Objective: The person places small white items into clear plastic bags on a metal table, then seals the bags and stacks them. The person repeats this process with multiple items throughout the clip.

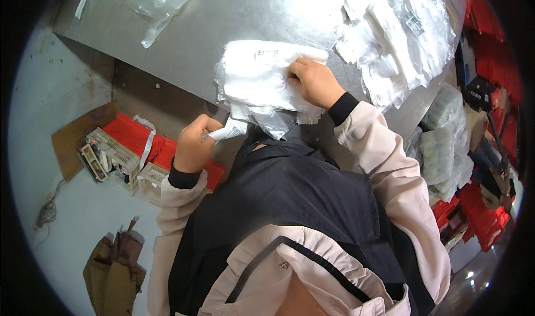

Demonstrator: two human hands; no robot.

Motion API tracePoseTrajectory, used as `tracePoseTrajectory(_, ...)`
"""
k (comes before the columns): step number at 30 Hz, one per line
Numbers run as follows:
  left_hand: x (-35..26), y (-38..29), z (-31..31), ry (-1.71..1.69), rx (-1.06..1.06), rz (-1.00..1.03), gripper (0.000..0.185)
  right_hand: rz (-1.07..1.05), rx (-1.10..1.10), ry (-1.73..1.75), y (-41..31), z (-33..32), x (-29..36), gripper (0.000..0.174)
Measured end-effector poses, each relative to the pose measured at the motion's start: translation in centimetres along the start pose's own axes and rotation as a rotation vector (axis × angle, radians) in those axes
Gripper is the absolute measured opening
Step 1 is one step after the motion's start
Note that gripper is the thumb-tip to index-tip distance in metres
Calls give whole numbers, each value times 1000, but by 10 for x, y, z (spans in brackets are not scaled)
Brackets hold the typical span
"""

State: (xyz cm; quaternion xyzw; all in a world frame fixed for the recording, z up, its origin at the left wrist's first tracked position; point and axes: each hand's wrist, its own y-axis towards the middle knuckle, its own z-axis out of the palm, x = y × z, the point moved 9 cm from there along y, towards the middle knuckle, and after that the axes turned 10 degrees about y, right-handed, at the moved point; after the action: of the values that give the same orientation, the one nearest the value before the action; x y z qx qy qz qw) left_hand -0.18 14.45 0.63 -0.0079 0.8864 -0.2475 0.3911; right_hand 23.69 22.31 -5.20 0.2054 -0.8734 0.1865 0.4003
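A stack of white plastic bags (255,82) lies at the near edge of a stainless steel table (200,57), with a printed label on the top one. The curled fingers of my right hand (313,82) rest on the stack's right part; whether they pinch the plastic is hidden. Off the table's edge, lower left of the stack, my left hand (196,142) grips a strip of printed labels (234,131) between thumb and fingers. Below the stack a clear plastic corner hangs over the edge.
More plastic bags (393,44) are heaped at the table's right, and a crumpled clear bag (163,2) lies at the back left. Red crates (129,134) and a beige crate (119,165) stand below left. Wrapped packs (443,149) are piled at right. Flattened cardboard (115,274) lies lower left.
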Motion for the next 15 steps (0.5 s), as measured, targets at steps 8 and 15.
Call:
tracePoseTrajectory(8, 17, 5, 26, -616, 2, -232, 8, 229, 155, 260, 47, -56, -18, 24)
tracePoseTrajectory(15, -24, 20, 1, -317, 16, -78, 7, -27, -437, 64, 34, -145, -6, 42)
